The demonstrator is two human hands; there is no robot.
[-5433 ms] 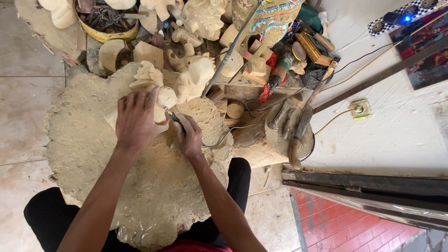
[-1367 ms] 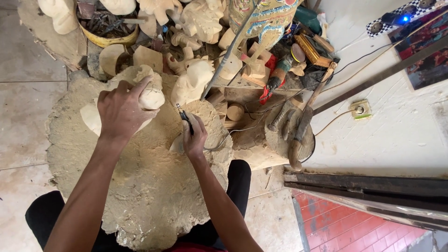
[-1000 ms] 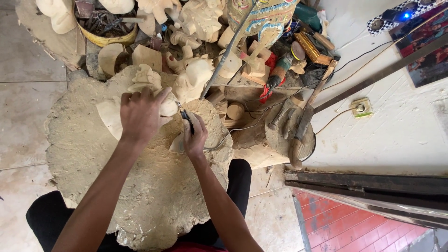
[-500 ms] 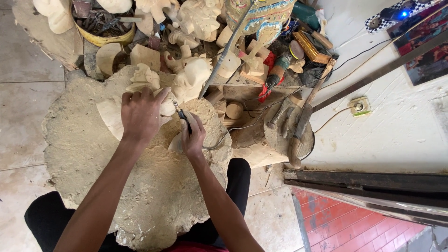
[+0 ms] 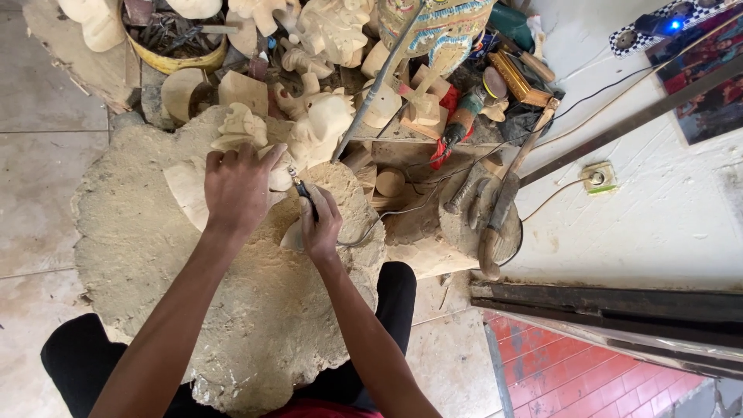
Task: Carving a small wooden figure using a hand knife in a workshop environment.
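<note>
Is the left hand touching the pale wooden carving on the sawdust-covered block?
Touching. In the head view the left hand lies palm-down across the pale wooden carving, fingers curled over its top edge, with no gap visible.

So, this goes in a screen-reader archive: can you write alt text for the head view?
A person's left hand steadies a pale wood carving while the right hand holds a corded rotary tool to it, over a sawdust-covered mat. Unfinished carvings crowd the floor beyond.

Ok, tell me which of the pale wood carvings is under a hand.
The pale carving beneath the left hand, lying on the dust-covered mat. The other unpainted carvings stand untouched farther off in the pile.
</note>
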